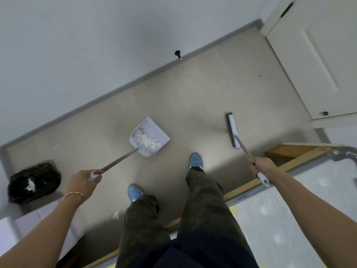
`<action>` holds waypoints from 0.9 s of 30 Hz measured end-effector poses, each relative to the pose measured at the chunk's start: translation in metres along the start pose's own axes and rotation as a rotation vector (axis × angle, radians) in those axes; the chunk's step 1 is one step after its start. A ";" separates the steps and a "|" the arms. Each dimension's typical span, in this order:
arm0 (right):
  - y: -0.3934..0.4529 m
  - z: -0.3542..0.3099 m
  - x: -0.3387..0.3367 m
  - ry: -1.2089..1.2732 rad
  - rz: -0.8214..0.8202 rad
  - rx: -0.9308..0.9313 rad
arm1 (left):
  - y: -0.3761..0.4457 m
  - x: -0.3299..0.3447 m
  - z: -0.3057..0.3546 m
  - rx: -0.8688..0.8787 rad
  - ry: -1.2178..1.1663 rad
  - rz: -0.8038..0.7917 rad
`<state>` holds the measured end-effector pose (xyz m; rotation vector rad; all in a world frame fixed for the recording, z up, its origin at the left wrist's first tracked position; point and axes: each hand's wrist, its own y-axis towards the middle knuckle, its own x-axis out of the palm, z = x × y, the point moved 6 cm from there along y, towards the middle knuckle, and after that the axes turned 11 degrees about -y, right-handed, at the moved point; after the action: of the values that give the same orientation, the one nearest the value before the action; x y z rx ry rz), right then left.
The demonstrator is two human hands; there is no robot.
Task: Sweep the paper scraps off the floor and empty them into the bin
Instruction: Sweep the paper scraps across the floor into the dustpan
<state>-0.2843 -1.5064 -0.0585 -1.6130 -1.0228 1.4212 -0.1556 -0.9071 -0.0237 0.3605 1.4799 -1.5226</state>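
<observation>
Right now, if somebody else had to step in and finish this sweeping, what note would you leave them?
Left hand: closed on the dustpan handle; pan holds a pile of paper scraps.
Right hand: closed on the broom handle, head near the floor, right of the pan.
Bin: black-lined, on the floor at far left, some white paper already inside.
Done: most scraps collected.
Left: one white scrap near the left shoe, then empty the pan into the bin.

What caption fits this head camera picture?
Left hand holds a dustpan of paper scraps, right hand a broom, bin nearby.
</observation>
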 end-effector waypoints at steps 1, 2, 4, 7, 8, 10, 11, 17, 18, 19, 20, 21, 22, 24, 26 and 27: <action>-0.003 0.007 0.008 -0.013 0.012 0.012 | -0.004 -0.001 -0.013 0.003 0.014 -0.005; -0.006 0.012 0.019 -0.014 0.015 0.026 | -0.006 -0.001 -0.027 0.008 0.027 -0.006; -0.009 0.020 0.044 0.002 0.005 0.045 | -0.010 -0.004 -0.051 0.006 0.031 0.008; -0.010 0.038 0.100 -0.016 0.061 0.069 | -0.012 -0.009 -0.093 0.020 -0.021 0.034; -0.009 0.044 0.118 -0.031 0.086 0.069 | -0.012 -0.010 -0.104 0.021 -0.042 0.040; -0.016 0.051 0.169 -0.047 0.110 0.043 | -0.018 -0.015 -0.138 0.007 -0.050 0.038; -0.024 0.051 0.186 -0.053 0.118 0.032 | -0.018 -0.012 -0.148 0.005 -0.058 0.035; -0.094 0.047 0.341 -0.145 -0.004 -0.019 | -0.036 -0.025 -0.253 -0.097 -0.178 0.046; -0.105 0.046 0.360 -0.181 -0.029 -0.037 | -0.040 -0.025 -0.262 -0.113 -0.193 0.046; -0.116 0.043 0.387 -0.203 -0.067 -0.049 | -0.048 -0.026 -0.279 -0.144 -0.216 0.053; -0.124 0.041 0.409 -0.197 -0.079 -0.062 | -0.055 -0.027 -0.291 -0.162 -0.229 0.061; -0.131 0.040 0.430 -0.179 -0.084 -0.063 | -0.060 -0.026 -0.303 -0.186 -0.245 0.064; -0.140 0.036 0.457 -0.219 -0.098 -0.093 | -0.068 -0.027 -0.325 -0.231 -0.271 0.077; -0.151 0.028 0.489 -0.286 -0.138 -0.128 | -0.079 -0.023 -0.347 -0.285 -0.304 0.095; -0.176 0.017 0.526 -0.345 -0.190 -0.169 | -0.092 -0.022 -0.373 -0.341 -0.363 0.124; -0.182 0.013 0.545 -0.368 -0.214 -0.183 | -0.099 -0.020 -0.384 -0.366 -0.381 0.138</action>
<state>-0.2775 -0.9345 -0.1124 -1.3400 -1.5288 1.5433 -0.3718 -0.5741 -0.0343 -0.0448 1.3590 -1.1080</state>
